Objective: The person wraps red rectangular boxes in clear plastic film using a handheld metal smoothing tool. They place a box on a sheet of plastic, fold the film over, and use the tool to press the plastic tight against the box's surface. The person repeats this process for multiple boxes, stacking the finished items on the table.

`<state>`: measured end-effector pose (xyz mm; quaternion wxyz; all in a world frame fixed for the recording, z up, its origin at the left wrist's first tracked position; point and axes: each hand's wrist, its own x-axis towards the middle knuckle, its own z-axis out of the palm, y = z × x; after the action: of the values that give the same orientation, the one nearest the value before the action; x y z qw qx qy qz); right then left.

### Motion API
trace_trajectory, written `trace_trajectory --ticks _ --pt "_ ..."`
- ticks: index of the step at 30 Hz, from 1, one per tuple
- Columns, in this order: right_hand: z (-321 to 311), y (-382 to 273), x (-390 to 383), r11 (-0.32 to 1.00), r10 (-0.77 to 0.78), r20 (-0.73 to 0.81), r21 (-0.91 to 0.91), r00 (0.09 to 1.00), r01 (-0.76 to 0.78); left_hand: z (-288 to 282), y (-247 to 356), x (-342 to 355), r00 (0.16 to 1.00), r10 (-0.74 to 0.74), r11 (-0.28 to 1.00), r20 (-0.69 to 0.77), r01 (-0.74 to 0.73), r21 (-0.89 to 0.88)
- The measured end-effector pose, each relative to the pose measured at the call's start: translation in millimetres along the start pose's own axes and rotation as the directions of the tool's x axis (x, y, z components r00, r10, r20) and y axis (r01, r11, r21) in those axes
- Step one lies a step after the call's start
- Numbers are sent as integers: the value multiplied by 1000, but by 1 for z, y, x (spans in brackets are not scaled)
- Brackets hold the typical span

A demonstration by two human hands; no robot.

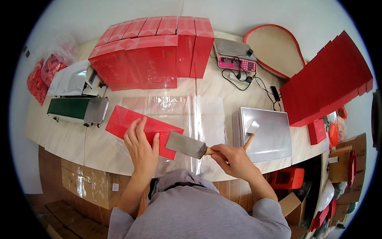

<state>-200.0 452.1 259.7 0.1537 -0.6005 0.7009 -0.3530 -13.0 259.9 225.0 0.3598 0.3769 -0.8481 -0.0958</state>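
My left hand (141,151) lies over a flat red box (119,119) wrapped in clear plastic, fingers spread and touching its surface. My right hand (234,161) grips the wooden handle of a broad metal scraper (185,145), whose blade rests over the box's right part. Clear plastic sheets (207,115) lie beneath and around the box. Just right of them, a second wooden-handled scraper (253,127) rests on a silver metal plate (270,145).
Several red boxes (151,63) stand at the back; more (326,79) are stacked at right. A scale (232,49) with cables and a round tray (272,47) sit behind. A small conveyor machine (67,109) is at left. Cardboard boxes (79,179) lie below the table (55,139).
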Motion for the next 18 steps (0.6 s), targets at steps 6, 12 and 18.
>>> trace_trajectory --ticks 6,12,18 --pt "3 -7 21 998 -16 15 -56 1000 17 -2 -15 1 980 192 981 43 -193 28" --pt "9 -5 31 992 -33 1 -124 999 33 1 -18 -3 974 225 973 -33 -226 -44" --pt "8 -5 31 987 -33 -1 -159 999 32 0 -19 -3 970 241 969 -27 -242 -54"
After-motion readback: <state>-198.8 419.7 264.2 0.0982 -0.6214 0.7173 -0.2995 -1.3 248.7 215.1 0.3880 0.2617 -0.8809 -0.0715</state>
